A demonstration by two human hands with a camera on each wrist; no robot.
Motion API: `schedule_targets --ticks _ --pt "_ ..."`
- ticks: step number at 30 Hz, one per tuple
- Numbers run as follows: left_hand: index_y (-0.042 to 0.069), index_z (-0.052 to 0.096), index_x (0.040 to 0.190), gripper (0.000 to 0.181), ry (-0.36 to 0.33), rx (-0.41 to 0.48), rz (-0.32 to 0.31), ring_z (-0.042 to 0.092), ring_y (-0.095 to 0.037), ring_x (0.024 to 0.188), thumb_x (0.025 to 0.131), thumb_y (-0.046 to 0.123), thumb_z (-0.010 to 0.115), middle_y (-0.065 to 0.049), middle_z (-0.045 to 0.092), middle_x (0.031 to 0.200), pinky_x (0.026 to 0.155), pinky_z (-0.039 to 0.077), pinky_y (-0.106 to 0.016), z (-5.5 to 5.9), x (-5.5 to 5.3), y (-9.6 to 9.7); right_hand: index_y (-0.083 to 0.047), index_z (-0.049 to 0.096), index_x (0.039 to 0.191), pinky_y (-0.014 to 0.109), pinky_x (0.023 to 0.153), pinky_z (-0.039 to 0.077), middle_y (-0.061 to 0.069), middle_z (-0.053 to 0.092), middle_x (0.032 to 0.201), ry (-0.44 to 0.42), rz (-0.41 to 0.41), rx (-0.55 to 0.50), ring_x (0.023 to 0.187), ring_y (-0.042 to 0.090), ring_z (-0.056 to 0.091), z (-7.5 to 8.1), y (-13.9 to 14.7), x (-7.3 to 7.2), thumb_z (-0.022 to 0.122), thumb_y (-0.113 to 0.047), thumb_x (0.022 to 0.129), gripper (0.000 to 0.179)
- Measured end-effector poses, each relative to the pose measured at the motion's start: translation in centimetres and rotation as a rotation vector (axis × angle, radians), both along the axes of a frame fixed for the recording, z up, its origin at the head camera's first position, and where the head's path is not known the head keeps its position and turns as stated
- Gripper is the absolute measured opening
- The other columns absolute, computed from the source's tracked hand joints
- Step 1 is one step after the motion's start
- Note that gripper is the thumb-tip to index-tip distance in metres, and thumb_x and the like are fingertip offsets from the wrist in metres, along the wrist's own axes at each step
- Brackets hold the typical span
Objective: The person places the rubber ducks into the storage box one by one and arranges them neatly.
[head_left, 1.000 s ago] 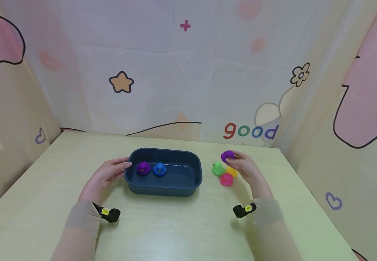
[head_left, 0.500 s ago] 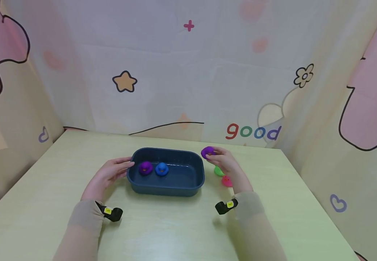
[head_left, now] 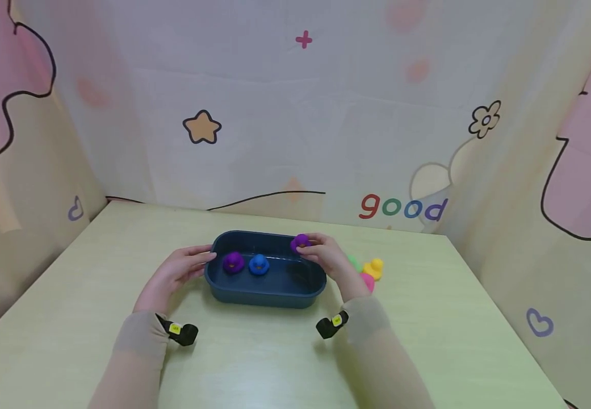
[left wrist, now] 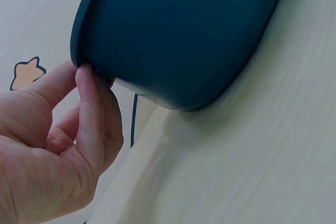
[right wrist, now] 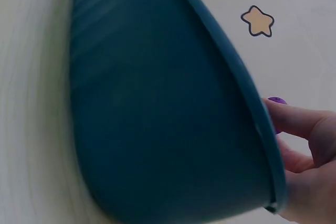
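I have the purple duck [head_left: 301,243] pinched in the right hand [head_left: 326,257] at the far right corner of the dark blue tray [head_left: 264,298], though I can't tell how high above the rim it is. The second purple duck [head_left: 233,262] and, just right of it, the blue duck [head_left: 259,264] sit inside, while at the tray's left end I see the left hand [head_left: 179,270] gripping the rim. Out to the right on the table [head_left: 254,363], the partly hidden green duck [head_left: 355,263] and pink duck [head_left: 368,282] cluster with the yellow duck [head_left: 374,269].
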State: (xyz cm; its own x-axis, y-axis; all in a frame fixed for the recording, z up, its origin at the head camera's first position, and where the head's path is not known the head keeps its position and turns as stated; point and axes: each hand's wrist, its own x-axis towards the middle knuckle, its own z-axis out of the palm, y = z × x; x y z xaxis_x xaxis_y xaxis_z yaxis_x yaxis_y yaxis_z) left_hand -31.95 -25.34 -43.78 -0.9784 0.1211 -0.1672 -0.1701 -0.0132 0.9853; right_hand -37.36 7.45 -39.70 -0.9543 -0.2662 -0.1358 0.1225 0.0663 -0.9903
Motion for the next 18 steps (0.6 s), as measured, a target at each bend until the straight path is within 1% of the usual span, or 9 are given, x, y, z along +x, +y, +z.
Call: schedule_targets --ticks 5,7,10,11,13,14,15,17,18 --pt "-0.006 0.036 0.147 0.063 0.003 -0.002 -0.002 0.062 0.003 0.082 0.096 0.019 0.063 0.015 0.064 0.096 0.075 0.053 -0.012 -0.1 0.0 0.0 0.013 0.041 0.140 0.030 0.093 0.052 0.030 0.046 0.136 0.003 0.003 0.064 0.090 0.013 0.064 -0.2 -1.4 0.1 0.059 0.007 0.091 0.053" --pt "-0.005 0.036 0.147 0.063 0.002 -0.001 -0.001 0.062 0.003 0.081 0.096 0.019 0.063 0.015 0.064 0.096 0.074 0.053 -0.012 -0.2 -0.1 0.0 0.013 0.042 0.139 0.034 0.095 0.051 0.030 0.049 0.134 0.018 -0.007 0.077 0.095 0.020 0.065 -0.6 -1.9 0.0 0.061 0.008 0.090 0.052" --pt "-0.006 0.036 0.147 0.062 -0.003 0.003 0.001 0.062 0.003 0.080 0.096 0.018 0.063 0.015 0.064 0.094 0.073 0.052 -0.012 -0.2 -0.2 -0.1 0.012 0.049 0.133 0.037 0.095 0.053 0.028 0.055 0.127 0.063 0.007 0.064 0.101 0.028 0.067 -1.5 -2.1 -0.3 0.067 0.009 0.085 0.052" --pt "-0.006 0.036 0.147 0.062 -0.005 0.006 0.003 0.062 0.003 0.079 0.096 0.018 0.063 0.015 0.064 0.094 0.073 0.052 -0.012 -0.2 -0.2 -0.1 0.010 0.053 0.128 0.036 0.091 0.055 0.026 0.058 0.122 0.088 0.033 0.039 0.099 0.028 0.068 -2.7 -2.0 -1.4 0.072 0.007 0.082 0.050" --pt "-0.006 0.037 0.147 0.062 -0.009 0.007 0.006 0.062 0.003 0.079 0.096 0.018 0.063 0.015 0.065 0.093 0.072 0.053 -0.012 -0.2 -0.1 0.0 0.009 0.056 0.126 0.037 0.090 0.056 0.024 0.061 0.119 0.087 0.040 0.051 0.100 0.030 0.068 -3.7 -2.1 -2.2 0.074 0.007 0.080 0.049" --pt "-0.006 0.037 0.147 0.062 -0.010 0.009 0.008 0.062 0.003 0.078 0.096 0.018 0.063 0.015 0.065 0.093 0.072 0.053 -0.012 -0.1 -0.1 0.0 0.009 0.057 0.125 0.037 0.089 0.056 0.024 0.061 0.118 0.087 0.044 0.062 0.100 0.031 0.068 -3.9 -2.2 -2.3 0.075 0.006 0.080 0.048" --pt "-0.006 0.036 0.147 0.062 -0.010 0.008 0.008 0.062 0.003 0.078 0.096 0.018 0.063 0.015 0.065 0.093 0.072 0.053 -0.012 -0.1 -0.1 0.0 0.009 0.057 0.125 0.038 0.090 0.056 0.025 0.062 0.119 0.079 0.033 0.098 0.100 0.031 0.068 -4.1 -2.4 -2.6 0.074 0.006 0.081 0.046" --pt "-0.006 0.037 0.147 0.062 -0.012 0.007 0.011 0.062 0.003 0.078 0.096 0.019 0.064 0.014 0.065 0.094 0.072 0.053 -0.012 0.0 -0.1 0.0 0.009 0.057 0.126 0.039 0.091 0.055 0.026 0.061 0.120 0.062 0.024 0.164 0.102 0.032 0.068 -4.0 -2.8 -2.4 0.072 0.005 0.083 0.045" --pt "-0.006 0.037 0.147 0.063 -0.012 0.006 0.011 0.062 0.003 0.078 0.096 0.019 0.064 0.014 0.064 0.094 0.072 0.053 -0.012 0.0 -0.1 0.1 0.010 0.055 0.128 0.041 0.095 0.053 0.027 0.060 0.124 0.036 -0.002 0.221 0.105 0.033 0.066 -3.0 -3.3 -1.3 0.068 0.008 0.085 0.045"
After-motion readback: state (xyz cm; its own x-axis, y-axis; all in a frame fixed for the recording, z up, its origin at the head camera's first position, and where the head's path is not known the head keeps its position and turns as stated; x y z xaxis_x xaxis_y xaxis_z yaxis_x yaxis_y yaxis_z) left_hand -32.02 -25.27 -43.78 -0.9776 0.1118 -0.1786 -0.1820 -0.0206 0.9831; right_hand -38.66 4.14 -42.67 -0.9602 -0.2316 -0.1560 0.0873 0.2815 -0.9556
